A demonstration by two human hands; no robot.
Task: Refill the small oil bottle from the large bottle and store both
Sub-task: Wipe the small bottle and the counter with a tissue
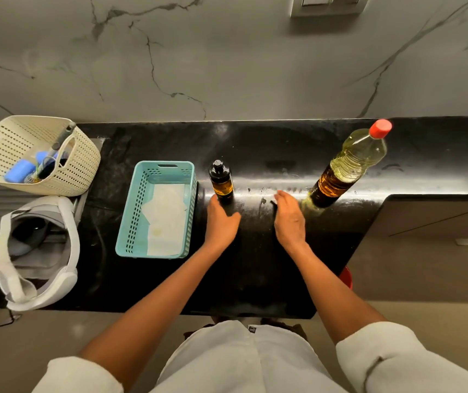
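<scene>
Both caps are on, so nothing's been poured yet by the look of it. The small oil bottle stands upright on the black counter, with the teal tray just to its left and the large bottle well off to its right. The left hand is at the small bottle's foot, fingers straight and close together, thumb out, not wrapped round it. The right hand lies flat just right of the small bottle, fingers pressed together, holding nothing. My take: grip the small one low and take its top off first — then bring the big one over and pour slowly, neck close to the opening.
</scene>
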